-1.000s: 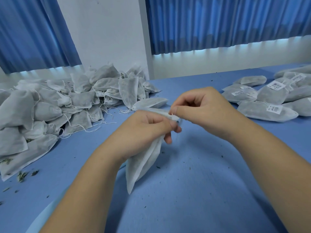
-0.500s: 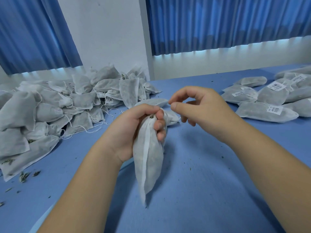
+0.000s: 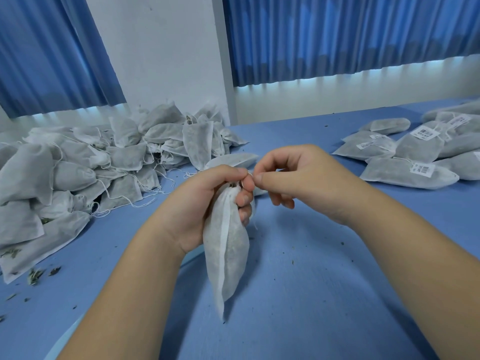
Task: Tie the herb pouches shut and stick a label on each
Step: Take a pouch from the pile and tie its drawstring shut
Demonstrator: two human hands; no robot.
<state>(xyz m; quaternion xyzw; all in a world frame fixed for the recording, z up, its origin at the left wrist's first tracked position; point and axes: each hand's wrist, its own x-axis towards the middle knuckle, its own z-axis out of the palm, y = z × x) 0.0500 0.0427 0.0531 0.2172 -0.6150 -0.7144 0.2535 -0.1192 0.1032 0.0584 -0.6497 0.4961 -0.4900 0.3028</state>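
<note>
The left hand [image 3: 207, 201] grips the pouch [image 3: 226, 255] by its gathered neck, so it hangs above the bench [image 3: 311, 294]. The right hand [image 3: 293, 178] pinches the string [image 3: 248, 174] at the mouth. The pouch looks light, soft and limp: hold the neck and pull the string gently.

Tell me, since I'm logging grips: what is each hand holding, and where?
Left hand grips a herb pouch around its gathered neck; right hand pinches its drawstring there.

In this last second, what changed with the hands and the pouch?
The left hand turned the pouch to hang straight down, gripping its neck. The right hand let go, then pinched at its mouth again. The untied heap and labelled pouches stayed put.
</note>
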